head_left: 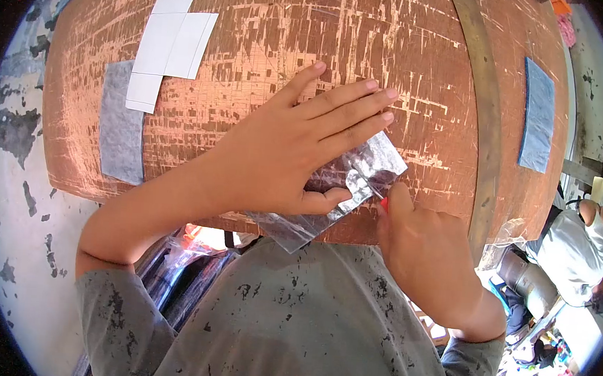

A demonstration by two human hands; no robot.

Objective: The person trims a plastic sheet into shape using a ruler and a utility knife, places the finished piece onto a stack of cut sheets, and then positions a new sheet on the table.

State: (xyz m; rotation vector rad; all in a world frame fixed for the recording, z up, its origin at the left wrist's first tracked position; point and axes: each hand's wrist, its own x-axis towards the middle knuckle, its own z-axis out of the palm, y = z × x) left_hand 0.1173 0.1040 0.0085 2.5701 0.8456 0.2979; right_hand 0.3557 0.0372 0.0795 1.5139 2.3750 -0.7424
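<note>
My left hand (305, 139) lies flat with its fingers spread, pressing on a shiny clear plastic sheet (385, 157) at the near edge of the worn wooden board. Part of the sheet is hidden under the palm, and one corner hangs over the board's edge. My right hand (423, 249) is closed around a small tool with a red part (385, 203) and a thin metal tip. That tip meets the sheet near its right side. The fist hides most of the tool, so its exact kind cannot be made out.
White paper pieces with ruled lines (169, 46) overlap a grey-blue fabric piece (123, 137) at the left. A long flat strip (487, 117) crosses the board (437, 44) at the right, with a blue fabric piece (537, 114) beyond. Another person (573, 252) sits at far right.
</note>
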